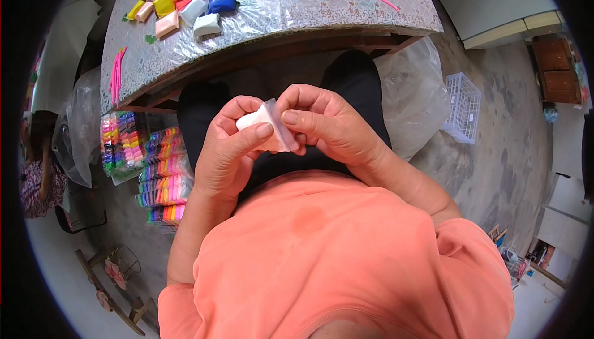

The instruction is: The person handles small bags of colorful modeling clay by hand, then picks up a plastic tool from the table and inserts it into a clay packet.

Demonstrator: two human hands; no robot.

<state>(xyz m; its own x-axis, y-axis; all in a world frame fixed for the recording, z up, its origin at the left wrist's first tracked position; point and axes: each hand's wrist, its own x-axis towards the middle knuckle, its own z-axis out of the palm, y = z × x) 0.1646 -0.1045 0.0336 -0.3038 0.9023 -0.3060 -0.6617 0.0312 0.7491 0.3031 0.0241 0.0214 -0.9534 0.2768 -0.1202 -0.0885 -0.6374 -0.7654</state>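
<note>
Above my lap, both hands hold a small white packet [270, 127] with a translucent plastic edge. My left hand [232, 144] is closed on its left side, with the thumb lying across the front. The fingers of my right hand [328, 119] pinch the clear edge on the right. Part of the packet is hidden behind my fingers, and I cannot make out whether its wrapper is sealed. On the table in front lies a pile of similar soft packets in many colours, including a blue packet [222, 2] and a white packet [206, 25].
The table [272, 14] has a lace-patterned plastic cover. Pink sticks [117, 74] lie at its left corner. Bundles of coloured packets [164, 175] are stacked on the floor at left. A plastic crate [463, 107] stands at right. Another person [43, 181] is at far left.
</note>
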